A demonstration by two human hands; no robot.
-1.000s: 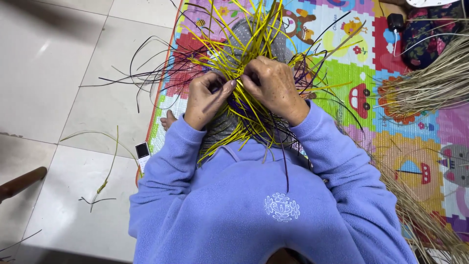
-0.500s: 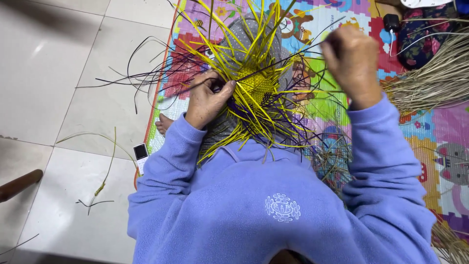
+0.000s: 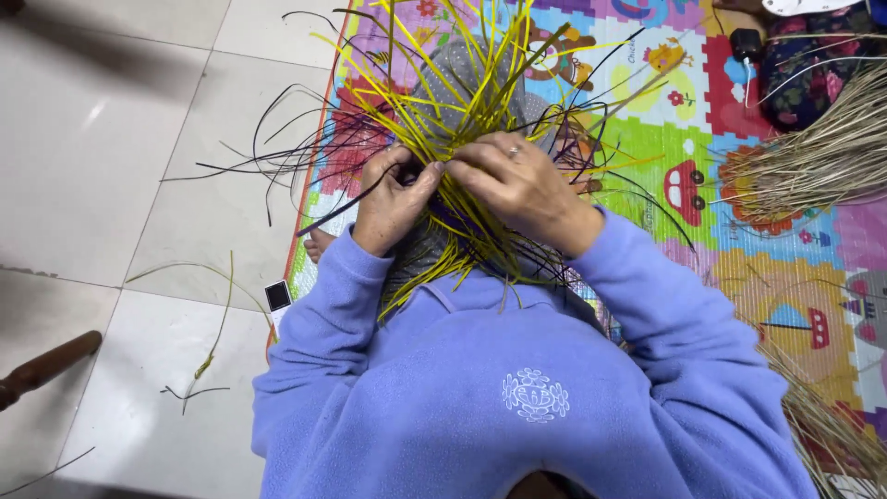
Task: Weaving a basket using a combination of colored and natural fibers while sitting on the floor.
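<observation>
Nearest the camera is your lavender fleece top [image 3: 480,397], both sleeves reaching forward over your lap. Just beyond, your left hand [image 3: 393,199] is closed around the crossing point of the yellow strips [image 3: 434,111], thumb pressed in from the right, with a dark strand [image 3: 346,205] trailing out to the lower left. Your right hand [image 3: 517,185] sits touching it from the right, fingers pinched together on a strip at that same crossing — which single strip it has, you can't quite tell under the tangle. The bundle lies directly ahead of both hands, its long axis running away from you, loose ends fanning up and out; a shorter tail hangs back toward your chest. Both hands are equally close, the right one slightly on top. Under the bundle is something grey, probably a form or your knee. Farther out — the colourful play mat [image 3: 665,120], a sheaf of pale straw [image 3: 813,157] at right, white tiled floor [image 3: 120,139] at left.
</observation>
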